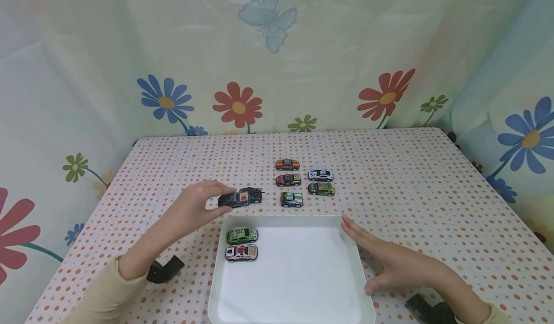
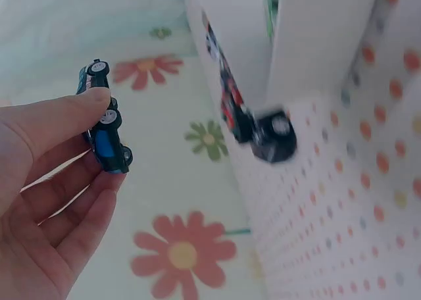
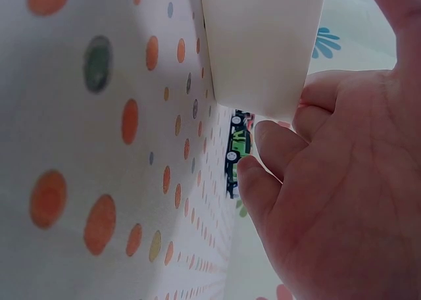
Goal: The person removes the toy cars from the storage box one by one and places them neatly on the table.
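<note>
1. Head view: the left hand (image 1: pixel 195 206) pinches a blue car (image 1: pixel 234 199) between thumb and fingertips, lifted just beyond the far left corner of the white tray (image 1: pixel 298 314). A black car (image 1: pixel 252 194) sits right behind it. The right hand (image 1: pixel 389 261) lies flat, fingers straight, against the tray's right rim. Two cars (image 1: pixel 242 243) sit inside the tray; five more (image 1: pixel 303 182) stand in rows beyond it.
2. Left wrist view: thumb and fingers (image 2: pixel 79 116) grip the blue car (image 2: pixel 105 125); a blurred car (image 2: pixel 253 125), probably the black one, lies by the tray.
3. Right wrist view: relaxed fingers (image 3: pixel 276 149) touch the tray wall (image 3: pixel 263 50).
</note>
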A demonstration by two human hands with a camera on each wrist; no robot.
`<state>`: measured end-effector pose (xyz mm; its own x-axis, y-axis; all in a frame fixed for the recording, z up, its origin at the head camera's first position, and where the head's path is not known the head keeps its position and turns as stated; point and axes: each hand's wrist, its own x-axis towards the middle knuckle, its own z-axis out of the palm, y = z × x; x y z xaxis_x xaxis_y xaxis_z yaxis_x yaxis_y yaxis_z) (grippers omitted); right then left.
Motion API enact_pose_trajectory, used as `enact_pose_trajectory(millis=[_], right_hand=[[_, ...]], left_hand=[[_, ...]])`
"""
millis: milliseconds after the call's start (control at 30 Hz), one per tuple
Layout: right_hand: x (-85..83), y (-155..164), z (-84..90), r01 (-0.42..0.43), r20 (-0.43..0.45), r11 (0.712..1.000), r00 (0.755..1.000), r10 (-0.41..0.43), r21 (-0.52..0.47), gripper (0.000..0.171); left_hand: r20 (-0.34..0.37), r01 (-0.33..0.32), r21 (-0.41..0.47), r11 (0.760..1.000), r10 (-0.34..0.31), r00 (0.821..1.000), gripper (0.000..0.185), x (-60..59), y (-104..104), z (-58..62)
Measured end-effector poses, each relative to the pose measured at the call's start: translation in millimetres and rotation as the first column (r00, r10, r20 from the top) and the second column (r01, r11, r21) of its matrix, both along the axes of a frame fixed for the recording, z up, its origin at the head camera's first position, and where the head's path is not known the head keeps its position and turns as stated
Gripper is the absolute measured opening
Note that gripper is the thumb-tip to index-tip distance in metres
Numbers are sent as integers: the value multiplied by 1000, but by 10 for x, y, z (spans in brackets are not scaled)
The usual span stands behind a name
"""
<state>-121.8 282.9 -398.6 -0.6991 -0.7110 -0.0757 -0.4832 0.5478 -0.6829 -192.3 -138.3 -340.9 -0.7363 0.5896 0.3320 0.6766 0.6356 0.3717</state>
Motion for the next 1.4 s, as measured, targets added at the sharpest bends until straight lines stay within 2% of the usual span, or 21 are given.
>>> enact_pose_trajectory(millis=[100, 267, 433, 567, 667, 833, 1100, 1400], right_hand=[[-1, 4, 2, -1, 3, 1000, 1000, 1, 2, 114], [-1, 7, 0, -2, 23, 1000, 1000, 3, -2, 112], [-1, 19, 0, -23, 1, 1000, 1000, 23, -17, 112], [-4, 22, 6, -27, 0, 999, 1000, 27, -20, 112], [-6, 16, 9, -20, 25, 1000, 999, 21, -23, 111], [0, 14, 15, -12, 42, 1000, 999, 13, -17, 111], [7, 13, 30, -8, 39, 1000, 999, 9, -15, 111], [2, 15, 20, -11, 47, 1000, 999, 11, -6, 111]], left_hand=[[38, -45, -15, 999, 46, 998, 37, -283, -59, -19], [109, -56, -35, 998, 60, 992, 36, -670, -70, -118], [160, -55, -52, 997, 63, 985, 35, -943, 48, -266], [200, -40, -89, 995, 57, 978, 34, -1087, 179, -384], [219, -34, -121, 992, 60, 974, 34, -1149, 258, -450], [242, -50, -148, 988, 85, 967, 33, -1182, 320, -512], [250, -48, -151, 987, 85, 964, 34, -1202, 312, -595], [285, -68, -154, 986, 110, 952, 33, -1176, 339, -661]])
